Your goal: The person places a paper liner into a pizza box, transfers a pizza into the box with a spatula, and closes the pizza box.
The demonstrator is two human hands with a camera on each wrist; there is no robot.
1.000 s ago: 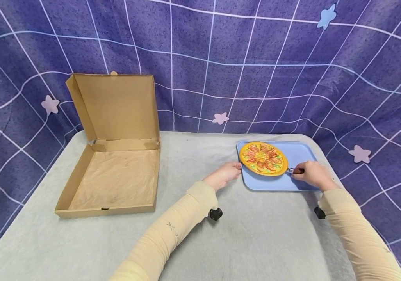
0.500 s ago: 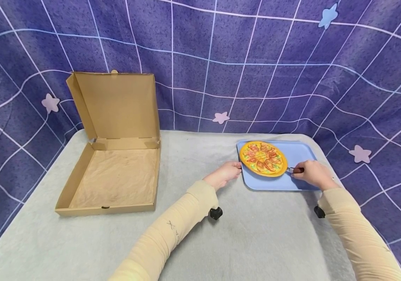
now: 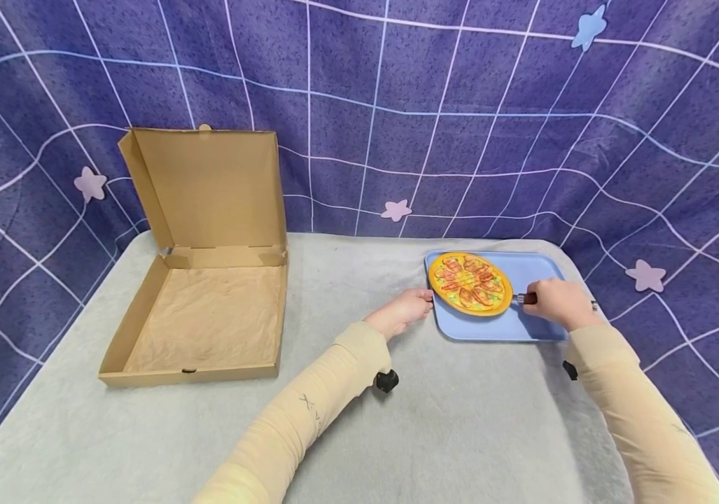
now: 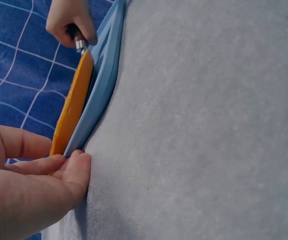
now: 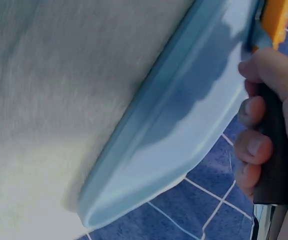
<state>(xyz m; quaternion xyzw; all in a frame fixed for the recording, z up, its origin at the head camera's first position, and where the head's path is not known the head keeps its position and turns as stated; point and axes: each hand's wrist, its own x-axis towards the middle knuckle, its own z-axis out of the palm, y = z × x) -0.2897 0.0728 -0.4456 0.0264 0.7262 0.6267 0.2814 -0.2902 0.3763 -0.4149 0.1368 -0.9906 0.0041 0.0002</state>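
A round toy-like pizza (image 3: 469, 283) with an orange crust lies over the left part of a blue tray (image 3: 479, 329). My right hand (image 3: 561, 302) grips the dark handle (image 5: 279, 160) of a spatula, whose metal neck (image 3: 519, 298) runs to the pizza's right edge. Most of its blade is hidden under the pizza. At the tray's left edge, my left hand (image 3: 405, 311) pinches the rim between thumb and fingers. In the left wrist view its index finger (image 4: 31, 144) touches the pizza's orange edge (image 4: 74, 107), which slants above the tray.
An open cardboard pizza box (image 3: 189, 374) stands at the left of the grey-covered table (image 3: 359, 434), its lid (image 3: 214, 189) upright and brown paper (image 3: 208, 318) lining the bottom. Behind the table hangs a purple curtain (image 3: 346, 84) with grid lines and stars.
My right hand has risen slightly with the spatula's handle, and the pizza has shifted a little to the left. The left hand has stayed at the tray's edge.
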